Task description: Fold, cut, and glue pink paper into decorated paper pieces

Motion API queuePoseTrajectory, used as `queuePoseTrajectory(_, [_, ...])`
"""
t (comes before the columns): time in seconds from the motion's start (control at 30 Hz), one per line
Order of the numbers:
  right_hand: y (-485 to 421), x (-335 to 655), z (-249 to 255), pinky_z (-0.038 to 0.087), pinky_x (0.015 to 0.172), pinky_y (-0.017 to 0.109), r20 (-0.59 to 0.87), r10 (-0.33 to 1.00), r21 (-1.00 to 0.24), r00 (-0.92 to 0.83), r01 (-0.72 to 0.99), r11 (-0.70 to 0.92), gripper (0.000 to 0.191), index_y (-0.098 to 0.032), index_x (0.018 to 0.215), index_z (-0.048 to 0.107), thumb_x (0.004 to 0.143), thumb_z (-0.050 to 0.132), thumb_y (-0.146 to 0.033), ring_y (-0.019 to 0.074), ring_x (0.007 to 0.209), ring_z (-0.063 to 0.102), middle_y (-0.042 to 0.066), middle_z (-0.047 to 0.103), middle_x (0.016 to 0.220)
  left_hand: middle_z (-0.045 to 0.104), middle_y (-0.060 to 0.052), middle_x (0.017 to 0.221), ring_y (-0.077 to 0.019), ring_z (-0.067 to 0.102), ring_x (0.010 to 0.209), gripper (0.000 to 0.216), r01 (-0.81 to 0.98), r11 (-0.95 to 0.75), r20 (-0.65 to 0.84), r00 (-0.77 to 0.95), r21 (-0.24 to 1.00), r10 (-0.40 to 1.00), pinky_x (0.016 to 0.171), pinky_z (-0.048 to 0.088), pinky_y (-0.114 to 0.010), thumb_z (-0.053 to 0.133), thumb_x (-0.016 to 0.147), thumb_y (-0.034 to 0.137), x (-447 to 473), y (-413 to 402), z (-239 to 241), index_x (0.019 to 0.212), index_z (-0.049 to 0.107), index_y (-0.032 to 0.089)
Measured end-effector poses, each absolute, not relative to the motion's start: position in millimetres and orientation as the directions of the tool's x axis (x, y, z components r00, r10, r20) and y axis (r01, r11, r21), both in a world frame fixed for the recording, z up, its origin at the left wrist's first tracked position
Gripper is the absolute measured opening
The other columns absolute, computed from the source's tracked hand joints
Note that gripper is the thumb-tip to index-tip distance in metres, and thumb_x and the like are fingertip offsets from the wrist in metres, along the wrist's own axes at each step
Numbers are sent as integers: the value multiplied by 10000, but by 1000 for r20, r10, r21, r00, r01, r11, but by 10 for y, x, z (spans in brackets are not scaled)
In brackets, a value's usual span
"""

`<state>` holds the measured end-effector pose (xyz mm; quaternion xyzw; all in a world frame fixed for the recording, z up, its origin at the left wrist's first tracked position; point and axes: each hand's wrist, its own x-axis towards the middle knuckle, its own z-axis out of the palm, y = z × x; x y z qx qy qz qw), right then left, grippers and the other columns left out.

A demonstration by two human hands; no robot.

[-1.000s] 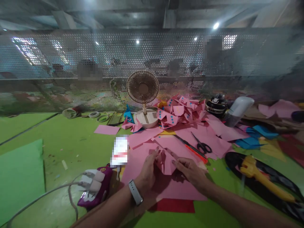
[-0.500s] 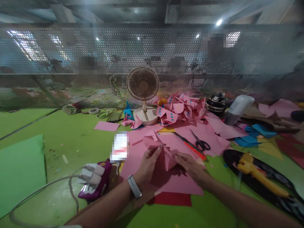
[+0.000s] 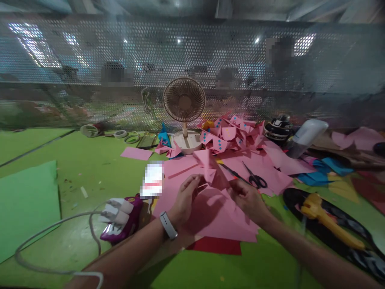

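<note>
A folded piece of pink paper [image 3: 209,173] is raised between my two hands, its creased part standing up at the far side. My left hand [image 3: 187,197] is curled at its left edge, with the fingers closed on the paper. At the right, my right hand [image 3: 247,199] pinches the paper's other side between thumb and fingers. Beneath both hands lies a large pink sheet [image 3: 219,224], with a dark red sheet [image 3: 218,246] showing under its near edge. Black-handled scissors [image 3: 257,180] lie just beyond my right hand.
A small fan [image 3: 184,100] stands before a perforated screen, beside a heap of folded pink paper pieces [image 3: 231,134]. A phone [image 3: 152,180] and purple device [image 3: 123,220] with cables are left. A yellow glue gun [image 3: 331,222] rests on a black tray at right.
The folded pink paper has turned and lifted away from me, its creased part now farther forward. My right hand has moved slightly up and right. The view has shifted slightly.
</note>
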<state>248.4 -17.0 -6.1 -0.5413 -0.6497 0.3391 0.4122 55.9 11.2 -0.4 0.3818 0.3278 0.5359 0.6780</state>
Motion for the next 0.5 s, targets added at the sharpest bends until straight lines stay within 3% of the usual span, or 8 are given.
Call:
queuePoseTrajectory(0.13, [-118,2621,13,485,658,295,438,899,-707,-1,617,345,214,-197,960,638,856,474,-287,169,700,611,62,682,879,682,-95,977,-213,610,944,230,-460,153,-71,191,874,979,860,455,-321,651,783,376,493,204,17,843,668,154])
queuePoseTrajectory(0.23, [-83,2708,17,493,734,315,603,797,-539,-16,729,423,241,-212,980,660,844,461,-221,184,785,630,58,695,922,688,-88,842,-199,634,811,328,-447,308,-228,224,839,947,794,474,-327,600,798,468,471,261,13,804,651,144])
queuePoseTrajectory(0.4, [-70,2754,27,492,764,306,680,733,-455,-13,776,436,268,-207,1044,660,857,469,-184,185,824,631,54,698,921,700,-123,946,-205,636,861,390,-327,497,-337,437,804,834,786,464,-312,577,799,523,520,215,39,865,658,148])
queuePoseTrajectory(0.5, [-80,2748,48,491,765,305,685,729,-464,-2,770,438,279,-206,1084,649,869,472,-190,180,822,629,56,694,935,702,-92,904,-151,611,734,338,-235,490,-323,510,839,797,672,447,-251,615,795,477,541,133,74,918,669,168])
